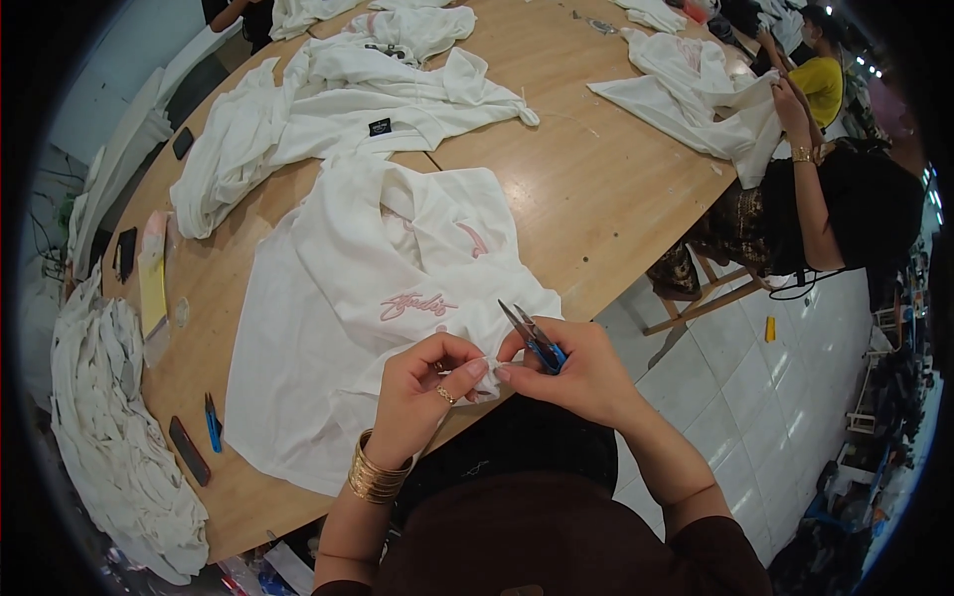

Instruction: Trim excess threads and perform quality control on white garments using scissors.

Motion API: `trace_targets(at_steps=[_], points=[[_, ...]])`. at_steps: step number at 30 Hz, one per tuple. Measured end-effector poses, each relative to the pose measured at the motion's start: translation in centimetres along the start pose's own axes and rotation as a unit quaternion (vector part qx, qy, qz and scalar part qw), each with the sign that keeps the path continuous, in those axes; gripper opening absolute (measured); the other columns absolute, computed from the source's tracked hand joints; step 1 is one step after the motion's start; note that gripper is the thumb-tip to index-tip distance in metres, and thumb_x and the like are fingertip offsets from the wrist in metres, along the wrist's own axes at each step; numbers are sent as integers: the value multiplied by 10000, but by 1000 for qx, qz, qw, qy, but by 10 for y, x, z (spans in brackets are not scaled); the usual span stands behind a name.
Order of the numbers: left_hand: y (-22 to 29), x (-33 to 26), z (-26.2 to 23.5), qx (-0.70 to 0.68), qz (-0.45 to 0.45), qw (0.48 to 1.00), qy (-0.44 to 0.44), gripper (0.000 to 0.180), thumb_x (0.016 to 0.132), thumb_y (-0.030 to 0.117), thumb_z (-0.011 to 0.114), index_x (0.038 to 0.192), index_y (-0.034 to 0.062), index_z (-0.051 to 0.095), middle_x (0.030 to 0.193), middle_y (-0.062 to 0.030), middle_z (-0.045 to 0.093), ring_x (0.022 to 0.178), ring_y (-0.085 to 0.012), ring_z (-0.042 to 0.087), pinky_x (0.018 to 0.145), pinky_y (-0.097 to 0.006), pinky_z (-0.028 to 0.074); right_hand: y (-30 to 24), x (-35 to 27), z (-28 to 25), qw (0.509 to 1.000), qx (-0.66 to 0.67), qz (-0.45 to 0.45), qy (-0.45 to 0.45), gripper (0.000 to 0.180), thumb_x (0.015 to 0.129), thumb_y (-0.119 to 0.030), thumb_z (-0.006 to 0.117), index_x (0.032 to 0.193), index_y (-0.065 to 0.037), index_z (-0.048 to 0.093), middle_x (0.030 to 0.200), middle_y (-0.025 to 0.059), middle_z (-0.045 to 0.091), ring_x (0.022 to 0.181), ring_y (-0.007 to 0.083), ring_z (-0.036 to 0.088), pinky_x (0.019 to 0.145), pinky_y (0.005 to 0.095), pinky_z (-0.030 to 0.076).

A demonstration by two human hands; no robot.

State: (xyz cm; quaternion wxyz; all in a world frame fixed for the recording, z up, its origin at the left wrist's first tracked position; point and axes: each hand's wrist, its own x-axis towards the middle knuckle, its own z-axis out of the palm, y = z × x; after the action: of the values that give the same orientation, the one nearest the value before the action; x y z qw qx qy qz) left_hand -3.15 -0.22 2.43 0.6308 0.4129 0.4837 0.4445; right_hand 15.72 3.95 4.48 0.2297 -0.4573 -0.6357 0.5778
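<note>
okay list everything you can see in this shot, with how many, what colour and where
white garment: one, white with pink embroidery, table edge in front of the person
thread snips: one, blue handle, metal blades, in the right hand
other garments: several, white, farther up the table
cloth pile: one, white, off the table's left edge
wooden table: one, light brown, middle of the view
blue tool: one, near-left part of the table
dark flat object: one, beside the blue tool
co-workers: two, at the right side of the table
wooden stool: one, under the nearer co-worker
left hand: one, ring and gold bangles, pinching the garment's edge
right hand: one, holding the snips at the same edge
</note>
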Motion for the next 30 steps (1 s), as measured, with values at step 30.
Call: trace_targets(at_steps=[30], points=[[-4,-20,5,123,99,984,78,151,808,24,650,950,2,601,923,-105,633,843,-195,633,676,-268,526,30,-3,14,850,-241,-427,195,292,592,-40,713,851,-69,580,613,3,517,504,148,543,457,248,409]])
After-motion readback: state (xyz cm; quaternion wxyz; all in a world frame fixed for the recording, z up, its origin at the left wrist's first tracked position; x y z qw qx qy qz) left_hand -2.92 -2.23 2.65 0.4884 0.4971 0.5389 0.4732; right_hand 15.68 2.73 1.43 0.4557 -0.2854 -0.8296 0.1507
